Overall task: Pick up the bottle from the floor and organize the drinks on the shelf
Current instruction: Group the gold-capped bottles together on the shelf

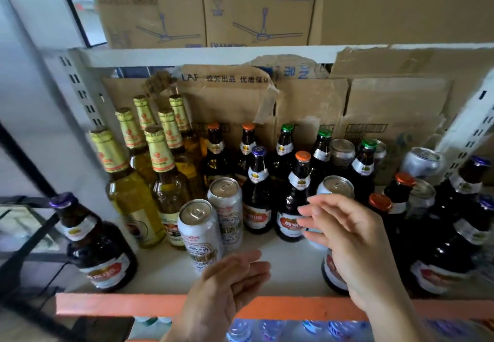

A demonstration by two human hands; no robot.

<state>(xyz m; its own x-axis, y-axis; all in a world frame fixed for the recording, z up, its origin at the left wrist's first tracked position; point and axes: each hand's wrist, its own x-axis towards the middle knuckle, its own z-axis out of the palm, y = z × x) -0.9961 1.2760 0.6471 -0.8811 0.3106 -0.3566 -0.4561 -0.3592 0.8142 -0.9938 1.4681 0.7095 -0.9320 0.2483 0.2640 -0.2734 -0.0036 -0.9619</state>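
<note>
A white shelf with an orange front rail holds many drinks. Several gold-foiled yellow bottles stand at the left back. Dark brown bottles with coloured caps fill the middle and right. Two silver cans stand in front of them. One dark bottle with a purple cap stands alone at the shelf's left front corner. My left hand hovers open over the rail, just right of the nearest can. My right hand is open, fingers spread beside a blue-grey can and an orange-capped bottle, touching neither clearly.
Cardboard boxes line the back of the shelf, and more boxes sit on the shelf above. Water bottles show on the shelf below. Grey slotted uprights frame both sides. More cans stand at the back right.
</note>
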